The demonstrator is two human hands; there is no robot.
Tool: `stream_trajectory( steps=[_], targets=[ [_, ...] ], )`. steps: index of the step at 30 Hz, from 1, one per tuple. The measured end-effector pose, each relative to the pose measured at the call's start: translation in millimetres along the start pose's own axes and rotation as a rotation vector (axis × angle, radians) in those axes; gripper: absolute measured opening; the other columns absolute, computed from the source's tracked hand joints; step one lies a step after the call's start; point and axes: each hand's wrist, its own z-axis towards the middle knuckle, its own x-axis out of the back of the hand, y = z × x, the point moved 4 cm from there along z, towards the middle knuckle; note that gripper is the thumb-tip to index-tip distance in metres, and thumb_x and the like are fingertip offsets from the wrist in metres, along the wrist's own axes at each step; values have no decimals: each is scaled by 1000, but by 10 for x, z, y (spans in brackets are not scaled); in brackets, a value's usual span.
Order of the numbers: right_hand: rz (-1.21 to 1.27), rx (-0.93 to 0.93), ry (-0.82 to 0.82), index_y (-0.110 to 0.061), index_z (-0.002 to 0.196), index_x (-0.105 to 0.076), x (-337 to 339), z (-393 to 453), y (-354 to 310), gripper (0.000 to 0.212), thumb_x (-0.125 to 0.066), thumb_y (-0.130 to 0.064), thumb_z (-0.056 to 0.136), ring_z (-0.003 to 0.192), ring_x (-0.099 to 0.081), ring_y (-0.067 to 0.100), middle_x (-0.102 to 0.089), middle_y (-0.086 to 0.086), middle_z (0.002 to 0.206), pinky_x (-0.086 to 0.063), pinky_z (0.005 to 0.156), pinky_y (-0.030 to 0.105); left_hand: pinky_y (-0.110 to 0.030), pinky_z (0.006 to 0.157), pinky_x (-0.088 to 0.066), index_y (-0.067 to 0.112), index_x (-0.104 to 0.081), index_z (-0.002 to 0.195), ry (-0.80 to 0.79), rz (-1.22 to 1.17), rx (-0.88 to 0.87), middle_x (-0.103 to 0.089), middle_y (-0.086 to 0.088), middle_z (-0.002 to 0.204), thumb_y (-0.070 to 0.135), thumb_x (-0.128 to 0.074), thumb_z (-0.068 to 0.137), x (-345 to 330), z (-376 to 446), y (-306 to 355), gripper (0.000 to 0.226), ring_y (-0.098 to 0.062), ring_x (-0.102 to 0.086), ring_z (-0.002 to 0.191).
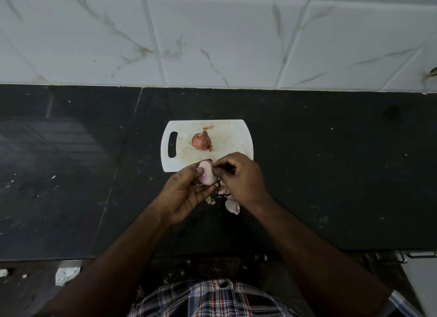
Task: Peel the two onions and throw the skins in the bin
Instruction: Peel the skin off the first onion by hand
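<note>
A pale pink, mostly peeled onion (206,175) sits in my left hand (186,193), whose fingers and thumb curl round it just in front of the white cutting board (227,137). My right hand (238,175) pinches at the onion's right side with thumb and fingertips. A second onion (201,140), still in its brown skin, lies on the middle of the board. Loose skins (230,204) lie on the black counter under my right wrist. No bin is in view.
The black stone counter (331,175) runs left to right, with a white marble-tiled wall (212,38) behind it. A small scrap of brown skin (208,127) lies at the board's far edge. Crumpled white paper (66,274) lies on the floor at lower left.
</note>
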Motion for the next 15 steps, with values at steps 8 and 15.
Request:
stream_trajectory(
  steps=[8,15],
  targets=[
    [-190,121,176,-6,94,-60,-163,-208,-54,5,-55,-6,92,83,-54,15,-59,4,92,-45,72,26,-35,89,-59,-4,-57,130,144,21,-124,-67,-23,124,12,-51,101,-58,43,23,34,-30,-68,109],
    [-73,-110,35,-12,90,-71,41,-66,171,12,-65,-21,94,77,-63,10,-65,-7,82,-51,68,31,-35,87,-60,1,-59,128,101,-58,-49,-68,-19,118,11,-50,100,32,-12,78,31,-27,-71,101]
  ],
)
